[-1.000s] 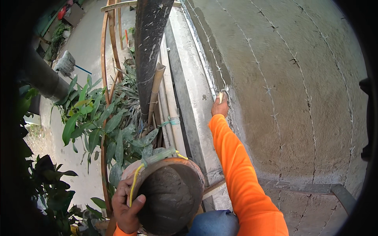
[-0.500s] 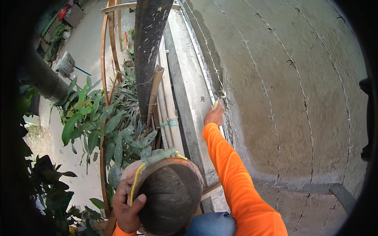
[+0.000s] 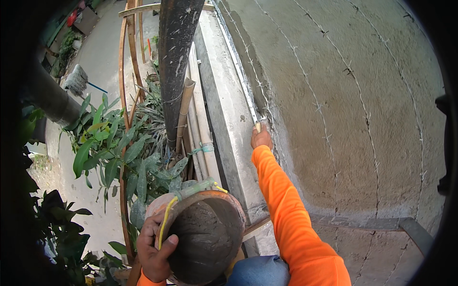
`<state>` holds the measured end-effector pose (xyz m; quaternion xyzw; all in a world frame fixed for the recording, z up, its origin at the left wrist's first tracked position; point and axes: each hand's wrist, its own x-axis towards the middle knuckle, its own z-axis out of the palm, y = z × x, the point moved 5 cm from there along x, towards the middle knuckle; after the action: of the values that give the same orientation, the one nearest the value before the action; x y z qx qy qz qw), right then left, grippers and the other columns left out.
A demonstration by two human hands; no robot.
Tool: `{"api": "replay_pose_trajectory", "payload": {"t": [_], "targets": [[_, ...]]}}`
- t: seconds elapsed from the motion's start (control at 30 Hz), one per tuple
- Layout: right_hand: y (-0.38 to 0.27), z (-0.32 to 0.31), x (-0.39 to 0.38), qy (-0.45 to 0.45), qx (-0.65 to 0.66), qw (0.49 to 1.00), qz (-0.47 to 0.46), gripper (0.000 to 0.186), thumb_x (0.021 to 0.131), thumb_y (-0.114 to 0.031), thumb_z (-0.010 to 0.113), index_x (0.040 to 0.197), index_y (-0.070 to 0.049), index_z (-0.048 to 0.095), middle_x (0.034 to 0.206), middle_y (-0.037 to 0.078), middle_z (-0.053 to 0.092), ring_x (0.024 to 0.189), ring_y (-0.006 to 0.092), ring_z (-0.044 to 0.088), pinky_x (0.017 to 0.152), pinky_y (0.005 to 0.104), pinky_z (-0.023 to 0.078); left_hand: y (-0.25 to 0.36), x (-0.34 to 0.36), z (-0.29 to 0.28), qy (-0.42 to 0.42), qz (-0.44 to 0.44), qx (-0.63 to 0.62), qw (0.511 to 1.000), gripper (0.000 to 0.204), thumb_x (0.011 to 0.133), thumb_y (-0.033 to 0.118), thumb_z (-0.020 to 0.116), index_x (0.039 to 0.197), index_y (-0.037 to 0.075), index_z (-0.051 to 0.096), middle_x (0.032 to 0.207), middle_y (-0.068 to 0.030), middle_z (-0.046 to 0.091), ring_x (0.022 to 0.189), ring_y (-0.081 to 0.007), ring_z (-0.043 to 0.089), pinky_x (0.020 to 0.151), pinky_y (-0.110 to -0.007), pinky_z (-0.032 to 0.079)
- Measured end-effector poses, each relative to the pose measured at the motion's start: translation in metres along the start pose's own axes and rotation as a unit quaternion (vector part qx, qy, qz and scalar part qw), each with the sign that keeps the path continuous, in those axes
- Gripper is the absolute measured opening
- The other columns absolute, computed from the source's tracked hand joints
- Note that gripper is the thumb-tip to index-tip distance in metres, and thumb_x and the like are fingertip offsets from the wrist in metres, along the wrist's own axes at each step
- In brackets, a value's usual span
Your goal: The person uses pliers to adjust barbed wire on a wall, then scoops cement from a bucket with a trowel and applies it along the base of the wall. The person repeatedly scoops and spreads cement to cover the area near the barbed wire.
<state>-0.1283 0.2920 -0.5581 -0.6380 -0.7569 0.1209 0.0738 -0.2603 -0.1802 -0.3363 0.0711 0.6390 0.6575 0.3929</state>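
Observation:
My left hand (image 3: 155, 252) is wrapped round the rim of a mortar-smeared bucket (image 3: 234, 205), thumb inside and fingers outside. Wet grey mortar (image 3: 205, 243) lies in the tilted bucket, and its yellow cord handle runs through a green tube (image 3: 195, 189). Stretched out ahead, my right hand (image 3: 262, 137) is closed on the pale handle of a trowel (image 3: 258, 127). Only a little of the trowel's metal shows, at the joint between the concrete ledge (image 3: 224, 95) and the plastered wall (image 3: 381, 143). Most of its blade is hidden or too small to make out.
Barbed wire strands (image 3: 350, 71) run in front of the wall. A dark steel post (image 3: 179, 62) rises left of the ledge, beside bamboo poles (image 3: 202, 128). Leafy plants (image 3: 114, 152) and a thin wooden frame (image 3: 122, 86) stand further left. A flat bar (image 3: 353, 222) crosses at lower right.
My right hand has shifted slightly right and turned, so the trowel's handle now points up along the ledge. The left hand keeps its hold on the bucket; the view has shifted a little.

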Motion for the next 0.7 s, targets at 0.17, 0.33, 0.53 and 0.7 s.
{"api": "replay_pose_trajectory", "payload": {"t": [0.17,0.33,0.53,0.7], "targets": [[0.001,-0.003,0.006,-0.026,-0.01,0.999,0.029,0.049,0.098,-0.043,0.058,0.143,-0.023,0.054,0.116,0.022,0.072,0.109,0.0418,0.068,0.092,0.0541,0.052,-0.002,0.0,-0.001,0.003,0.001,-0.008,1.0,0.05,0.082,0.023,0.073,0.121,-0.004,0.06,0.109,-0.0038,0.06,0.106,-0.0147,0.053,0.101,-0.029,0.038],[0.011,0.001,0.008,-0.011,0.016,0.999,0.051,0.053,0.098,-0.045,0.057,0.147,-0.023,0.053,0.117,0.023,0.072,0.11,0.0417,0.068,0.094,0.0529,0.052,-0.004,0.001,-0.004,-0.014,0.006,-0.008,1.0,0.045,0.083,0.019,0.072,0.119,-0.006,0.061,0.126,-0.0128,0.062,0.121,-0.0207,0.053,0.11,-0.035,0.034],[0.02,0.003,0.002,0.055,0.093,0.994,0.021,0.054,0.099,-0.043,0.056,0.149,-0.023,0.052,0.112,0.025,0.072,0.106,0.0458,0.068,0.093,0.0539,0.052,-0.006,0.0,-0.01,-0.018,0.001,-0.014,1.0,0.041,0.084,0.017,0.072,0.116,-0.007,0.061,0.133,-0.0171,0.063,0.128,-0.0234,0.053,0.115,-0.038,0.032],[0.022,-0.002,-0.006,0.098,0.123,0.988,0.006,0.052,0.099,-0.04,0.057,0.148,-0.022,0.053,0.109,0.028,0.071,0.102,0.0476,0.068,0.091,0.0533,0.051,-0.005,0.0,-0.01,-0.017,-0.003,-0.017,1.0,0.041,0.084,0.016,0.072,0.116,-0.007,0.061,0.133,-0.0164,0.062,0.127,-0.0226,0.053,0.114,-0.038,0.033]]}}
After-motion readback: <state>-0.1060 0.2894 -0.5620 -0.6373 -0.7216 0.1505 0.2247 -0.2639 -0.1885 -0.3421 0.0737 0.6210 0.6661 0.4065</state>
